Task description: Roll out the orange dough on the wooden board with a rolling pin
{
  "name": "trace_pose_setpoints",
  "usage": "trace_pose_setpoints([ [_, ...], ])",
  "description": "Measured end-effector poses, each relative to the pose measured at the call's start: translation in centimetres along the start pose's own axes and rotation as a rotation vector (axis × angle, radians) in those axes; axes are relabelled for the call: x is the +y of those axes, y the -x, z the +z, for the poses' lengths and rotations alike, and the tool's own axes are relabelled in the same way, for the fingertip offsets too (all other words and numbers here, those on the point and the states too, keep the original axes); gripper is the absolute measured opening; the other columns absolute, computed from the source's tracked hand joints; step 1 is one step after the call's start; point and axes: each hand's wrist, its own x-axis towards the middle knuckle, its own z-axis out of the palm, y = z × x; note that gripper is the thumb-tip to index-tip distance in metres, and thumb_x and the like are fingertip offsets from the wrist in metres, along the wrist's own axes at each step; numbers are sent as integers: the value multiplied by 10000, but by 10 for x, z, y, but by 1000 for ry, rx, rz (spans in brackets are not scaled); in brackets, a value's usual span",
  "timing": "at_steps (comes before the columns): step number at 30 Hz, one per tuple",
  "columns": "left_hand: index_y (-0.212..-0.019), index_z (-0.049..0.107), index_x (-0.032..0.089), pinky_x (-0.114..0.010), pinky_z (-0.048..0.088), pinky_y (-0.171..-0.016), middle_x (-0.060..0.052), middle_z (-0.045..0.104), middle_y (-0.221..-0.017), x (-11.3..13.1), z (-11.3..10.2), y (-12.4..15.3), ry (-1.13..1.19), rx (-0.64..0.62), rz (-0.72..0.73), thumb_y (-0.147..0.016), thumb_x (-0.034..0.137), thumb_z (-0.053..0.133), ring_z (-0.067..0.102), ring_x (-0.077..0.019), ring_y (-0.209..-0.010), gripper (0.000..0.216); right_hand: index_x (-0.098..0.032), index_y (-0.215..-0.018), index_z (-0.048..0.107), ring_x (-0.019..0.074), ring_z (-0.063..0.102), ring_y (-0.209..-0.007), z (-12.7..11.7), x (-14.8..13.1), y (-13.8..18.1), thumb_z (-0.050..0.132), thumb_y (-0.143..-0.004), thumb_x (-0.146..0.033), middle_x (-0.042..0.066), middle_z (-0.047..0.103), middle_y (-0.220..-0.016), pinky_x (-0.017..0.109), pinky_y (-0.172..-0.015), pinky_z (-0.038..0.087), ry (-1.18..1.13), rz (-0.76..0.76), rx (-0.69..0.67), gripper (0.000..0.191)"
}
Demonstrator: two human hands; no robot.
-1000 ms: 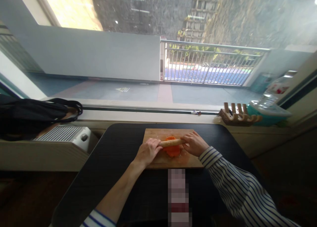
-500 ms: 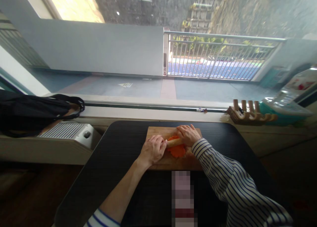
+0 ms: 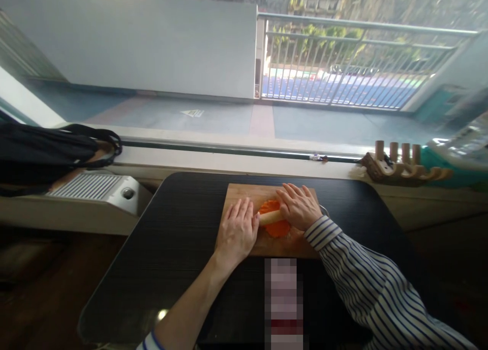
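The left hand [image 3: 237, 230] lies with its grip flattened, fingers nearly straight, palm over one end of the rolling pin [image 3: 270, 217]; the right hand [image 3: 299, 205] likewise covers the other. The pin crosses an orange sheet [image 3: 280, 229] on a wooden board [image 3: 238, 191] near the middle of the tabletop's [image 3: 183, 228] far edge. A second ago, the fingers curled round the pin.

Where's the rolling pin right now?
Just right of centre in the head view, the rolling pin lies across the flat orange piece on the wooden board, its ends under the left hand and right hand.
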Motion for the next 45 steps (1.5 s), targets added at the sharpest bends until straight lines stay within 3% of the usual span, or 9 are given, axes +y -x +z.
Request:
trace_pose_setpoints([
  [18,-1275,548,89,-448,387,-1049,-150,523,-1349,8,-2,20,77,-32,-2,-968,341,293,492,-278,-1255,472,-175,-1337,479,259,342,-1338,6,-7,30,317,-914,-269,116,417,-1452,513,-1091,176,-7,-17,111,462],
  [26,-1264,557,96,-453,390,-1048,-146,502,-1368,11,-7,23,66,-18,26,-967,334,307,488,-280,-1257,455,-159,-1366,454,247,337,-1347,13,-8,41,269,-941,-276,106,398,-1465,494,-1086,216,-20,19,126,478],
  [45,-1261,557,131,-452,400,-1029,-140,543,-1337,17,-12,38,70,7,76,-949,317,374,529,-275,-1214,406,-122,-1412,395,228,344,-1346,18,-15,74,230,-975,-327,92,417,-1453,422,-1110,186,-51,42,157,510],
])
